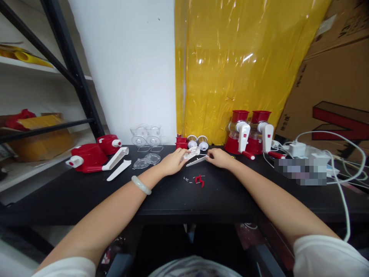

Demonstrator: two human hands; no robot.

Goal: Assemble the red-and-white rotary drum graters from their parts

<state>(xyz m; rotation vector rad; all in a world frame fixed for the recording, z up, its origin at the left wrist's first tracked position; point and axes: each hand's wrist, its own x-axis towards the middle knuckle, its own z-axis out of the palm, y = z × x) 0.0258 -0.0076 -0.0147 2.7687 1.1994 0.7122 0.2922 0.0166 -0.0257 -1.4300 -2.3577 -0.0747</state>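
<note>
My right hand pinches the end of a narrow white plastic cover, which slants just above the black table. Facing it, my left hand has its fingers on a rounded white plastic part, gripping its near edge. Small red plastic pieces lie in front of my hands, with several small screws beside them. Just behind my hands stand a red plastic housing and two metal grater drums.
Two assembled red-and-white rotary graters stand at the back right. Red grater bases, a white crank arm and clear plastic parts lie left. White cables and chargers clutter the right, before a large cardboard box.
</note>
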